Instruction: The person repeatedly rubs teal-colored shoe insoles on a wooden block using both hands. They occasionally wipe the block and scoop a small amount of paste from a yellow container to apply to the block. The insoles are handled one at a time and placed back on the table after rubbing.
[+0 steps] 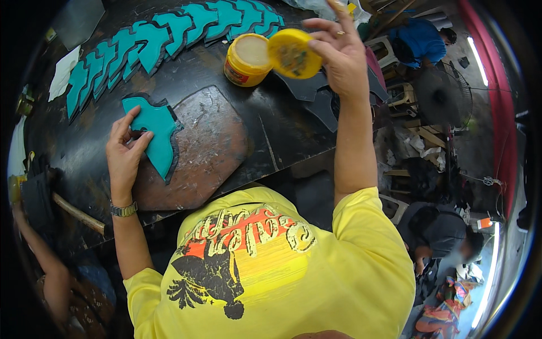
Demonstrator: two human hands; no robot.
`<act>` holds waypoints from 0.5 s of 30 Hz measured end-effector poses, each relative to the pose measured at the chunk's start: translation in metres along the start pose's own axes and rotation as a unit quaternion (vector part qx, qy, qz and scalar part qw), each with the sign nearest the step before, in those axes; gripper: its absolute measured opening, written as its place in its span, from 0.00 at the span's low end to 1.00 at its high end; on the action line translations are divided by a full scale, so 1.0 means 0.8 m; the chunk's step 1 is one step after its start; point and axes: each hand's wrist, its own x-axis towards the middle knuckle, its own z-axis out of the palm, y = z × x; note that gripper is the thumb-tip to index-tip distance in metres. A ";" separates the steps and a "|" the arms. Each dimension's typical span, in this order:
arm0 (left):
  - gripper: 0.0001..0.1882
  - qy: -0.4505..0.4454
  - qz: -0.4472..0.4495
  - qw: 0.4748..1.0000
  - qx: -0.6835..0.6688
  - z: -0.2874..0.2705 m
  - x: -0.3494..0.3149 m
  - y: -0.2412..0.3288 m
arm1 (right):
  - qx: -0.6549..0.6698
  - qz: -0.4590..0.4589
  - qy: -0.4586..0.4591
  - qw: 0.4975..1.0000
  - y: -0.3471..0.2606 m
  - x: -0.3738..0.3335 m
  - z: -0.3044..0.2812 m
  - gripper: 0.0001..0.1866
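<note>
My left hand (pixel 125 148) holds a teal cut-out piece (pixel 159 125) with a dark edge, thumb and forefinger pressed on its left side. The piece lies partly over a worn brown board (pixel 195 152) on the black table. Raised at the upper right, my right hand (pixel 342 59) grips a round yellow lid (pixel 293 55) by its rim; the lid's face is smeared with dark residue. Just left of the lid stands an uncapped yellow jar (pixel 244 72), filled with a pale substance nearly to its rim.
Overlapping teal pieces (pixel 152 42) line the far side of the table (pixel 73 152). Dark flat pieces (pixel 316 99) lie under my right forearm. A wooden handle (pixel 79 213) sits at the left edge. Other people (pixel 418 42) are to the right, near a fan (pixel 443 96); another person's arm (pixel 42 248) shows at lower left.
</note>
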 end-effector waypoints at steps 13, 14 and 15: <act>0.30 -0.013 0.004 1.000 0.026 -0.001 0.002 -0.003 | -0.342 -0.155 0.052 0.925 0.121 0.080 0.049 0.27; 0.30 -0.014 0.000 0.999 0.029 -0.002 0.002 -0.003 | -0.351 -0.164 0.040 0.921 0.124 0.079 0.051 0.25; 0.30 -0.016 -0.004 0.999 0.030 -0.002 0.002 -0.003 | -0.377 -0.164 0.047 0.910 0.126 0.079 0.052 0.26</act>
